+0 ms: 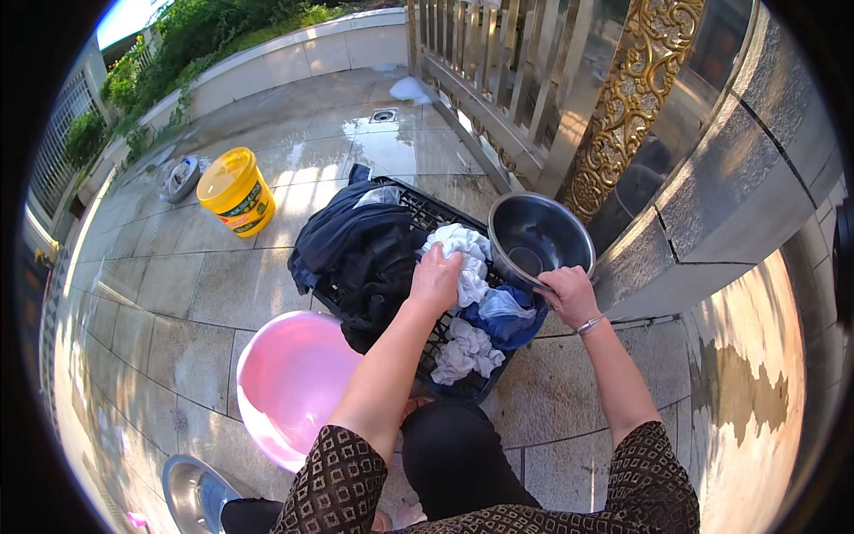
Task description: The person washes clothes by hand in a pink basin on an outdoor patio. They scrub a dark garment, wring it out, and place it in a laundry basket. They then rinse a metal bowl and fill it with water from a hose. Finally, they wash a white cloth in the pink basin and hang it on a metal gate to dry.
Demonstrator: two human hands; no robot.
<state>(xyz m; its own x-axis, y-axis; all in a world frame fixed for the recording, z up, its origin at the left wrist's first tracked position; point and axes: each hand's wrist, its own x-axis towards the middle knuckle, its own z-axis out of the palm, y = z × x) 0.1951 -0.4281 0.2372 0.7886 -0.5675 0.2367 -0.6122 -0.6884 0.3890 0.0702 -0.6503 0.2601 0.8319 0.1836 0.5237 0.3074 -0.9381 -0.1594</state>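
Observation:
My left hand [438, 277] rests on a bunched white cloth [472, 267] over a black plastic crate [444, 212]; whether its fingers grip the cloth cannot be told. With my right hand [569, 294] I hold the near rim of a metal basin [534, 230], which is tilted at the crate's right side. Dark garments [363, 247] heap over the crate's left part. Blue cloth [507, 317] lies at its right, and a crumpled pale cloth [467, 354] lies at its near end. A pink plastic tub [293, 387] stands left of my left forearm.
A yellow lidded bucket [237, 190] and a small grey basin [180, 180] with cloth stand at the far left. Another metal basin [193, 494] is at the lower left. A metal gate [494, 87] and stone pillar [727, 187] bound the right. Wet paving surrounds a floor drain [383, 116].

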